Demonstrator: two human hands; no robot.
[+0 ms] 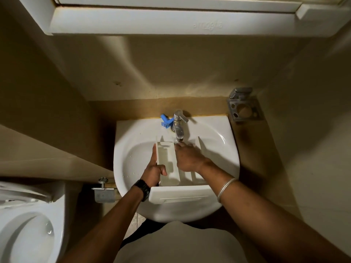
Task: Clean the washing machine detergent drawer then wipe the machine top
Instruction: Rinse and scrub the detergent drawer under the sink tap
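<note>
The white detergent drawer (180, 195) lies across the white sink (218, 141), its front panel toward me and its compartments under the chrome tap (179, 128). My left hand (154, 168) grips the drawer's left wall, thumb inside the left compartment. My right hand (190, 156) lies flat inside the middle compartment, fingers spread and reaching toward the tap's spout. Water seems to run at the fingertips, though it is hard to make out. The washing machine is not in view.
A blue plastic piece (165, 121) lies on the sink rim left of the tap. A metal holder (245, 109) is fixed to the wall at right. A toilet (28, 228) stands at lower left, with a paper holder (103, 192) beside the sink. A white cabinet (171, 19) hangs overhead.
</note>
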